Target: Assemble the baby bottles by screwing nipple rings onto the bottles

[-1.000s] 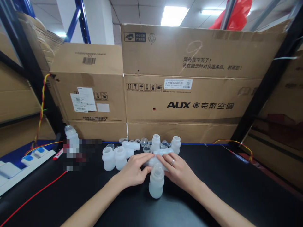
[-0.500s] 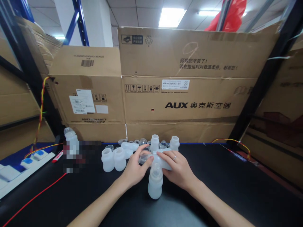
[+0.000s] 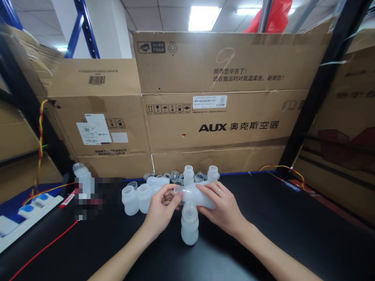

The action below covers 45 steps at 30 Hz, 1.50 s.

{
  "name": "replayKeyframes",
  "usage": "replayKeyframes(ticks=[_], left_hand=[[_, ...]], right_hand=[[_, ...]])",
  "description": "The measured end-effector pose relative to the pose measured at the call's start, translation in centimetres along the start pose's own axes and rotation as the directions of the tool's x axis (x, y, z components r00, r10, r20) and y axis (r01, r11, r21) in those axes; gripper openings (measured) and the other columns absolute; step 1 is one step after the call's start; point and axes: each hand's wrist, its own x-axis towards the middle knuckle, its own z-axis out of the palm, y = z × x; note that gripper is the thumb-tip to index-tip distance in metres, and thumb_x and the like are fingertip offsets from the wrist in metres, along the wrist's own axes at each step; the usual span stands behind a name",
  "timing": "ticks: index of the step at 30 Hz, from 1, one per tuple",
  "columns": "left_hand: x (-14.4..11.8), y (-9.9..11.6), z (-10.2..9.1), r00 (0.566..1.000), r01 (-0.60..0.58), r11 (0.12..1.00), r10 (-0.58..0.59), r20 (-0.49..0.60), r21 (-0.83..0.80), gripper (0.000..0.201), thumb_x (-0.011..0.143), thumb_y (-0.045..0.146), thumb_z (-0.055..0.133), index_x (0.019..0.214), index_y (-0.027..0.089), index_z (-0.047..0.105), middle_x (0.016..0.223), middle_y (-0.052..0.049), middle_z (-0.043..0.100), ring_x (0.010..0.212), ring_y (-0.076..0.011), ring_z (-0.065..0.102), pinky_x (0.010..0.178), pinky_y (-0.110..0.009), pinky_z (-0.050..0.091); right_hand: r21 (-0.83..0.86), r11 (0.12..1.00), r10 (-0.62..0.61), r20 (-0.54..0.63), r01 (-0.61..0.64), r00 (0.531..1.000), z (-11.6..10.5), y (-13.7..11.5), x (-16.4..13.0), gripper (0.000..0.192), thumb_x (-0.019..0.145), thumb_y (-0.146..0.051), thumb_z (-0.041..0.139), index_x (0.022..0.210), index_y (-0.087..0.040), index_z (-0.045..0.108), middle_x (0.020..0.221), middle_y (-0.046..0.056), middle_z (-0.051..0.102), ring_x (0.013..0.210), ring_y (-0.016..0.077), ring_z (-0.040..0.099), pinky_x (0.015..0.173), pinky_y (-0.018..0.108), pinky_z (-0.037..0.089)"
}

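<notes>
Head view: the right hand point(image 3: 224, 207) wraps a translucent bottle point(image 3: 195, 195) lying sideways, body steadied so its mouth faces the left hand point(image 3: 161, 208), whose fingertips pinch at that opening. 1 capped bottle point(image 3: 189, 224) stands just below. More bottles point(image 3: 137, 198) cluster behind on the black table point(image 3: 293, 230), with cardboard boxes point(image 3: 222, 117) walling the back.

Head-worn view, forward-down, close over table point(image 3: 293, 218)

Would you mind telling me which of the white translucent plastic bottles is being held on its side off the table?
The white translucent plastic bottle gripped between the left hand and right hand; the capped bottle before it stands upright on the black table.
</notes>
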Motion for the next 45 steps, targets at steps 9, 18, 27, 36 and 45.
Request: replayKeyframes(ticks=[9,18,27,36,45], left_hand=[[0.2,-1.1,0.3,1.000,-0.024,0.995,0.025,0.006,-0.097,0.051,0.081,0.055,0.081,0.114,0.017,0.071,0.105,-0.011,0.080,0.100,-0.0265,0.076,0.088,-0.036,0.064],[0.0,-1.5,0.2,0.994,-0.092,0.995,0.093,0.052,-0.028,0.049,0.088,0.053,0.075,0.123,0.019,0.071,0.111,-0.008,0.078,0.099,-0.0225,0.074,0.087,-0.030,0.061],[-1.0,-2.2,0.7,0.997,-0.071,0.997,0.071,0.043,-0.019,0.059,0.102,0.058,0.050,0.155,0.034,0.038,0.165,-0.009,0.036,0.148,-0.0274,0.045,0.124,-0.047,0.040],[-4.1,-2.1,-0.4,0.949,-0.102,0.950,0.004,0.316,0.295,0.071,0.081,0.034,0.083,0.143,0.029,0.051,0.139,-0.009,0.063,0.127,-0.0300,0.061,0.114,-0.048,0.049],[-3.1,-1.7,0.6,0.971,-0.052,0.963,-0.012,0.237,0.264,0.038,0.084,0.026,0.079,0.119,0.026,0.064,0.120,-0.004,0.076,0.111,-0.0246,0.071,0.106,-0.042,0.053]], right_hand=[[0.133,0.989,0.045,0.092,-0.057,0.995,-0.3,0.1,0.1,0.051,0.089,-0.032,0.077,0.137,-0.021,0.064,0.107,0.008,0.072,0.092,0.0237,0.060,0.084,0.039,0.054],[0.517,0.608,0.294,0.558,-0.602,0.776,-1.5,0.2,1.3,0.053,0.080,-0.054,0.085,0.121,-0.021,0.077,0.102,0.003,0.072,0.088,0.0192,0.063,0.077,0.026,0.049],[0.745,0.179,0.483,0.503,-0.643,0.717,0.1,-0.2,0.7,0.049,0.094,-0.062,0.067,0.116,-0.018,0.067,0.107,0.008,0.071,0.088,0.0195,0.064,0.075,0.027,0.051],[0.669,0.090,0.205,0.713,-0.738,0.671,-3.0,1.5,-0.9,0.064,0.073,-0.040,0.093,0.123,-0.018,0.060,0.124,0.012,0.069,0.114,0.0279,0.067,0.101,0.042,0.055],[0.560,0.574,0.195,0.615,-0.598,0.764,-1.8,0.7,-1.8,0.093,0.076,-0.041,0.090,0.153,-0.024,0.039,0.155,0.013,0.047,0.141,0.0307,0.051,0.120,0.047,0.044]])
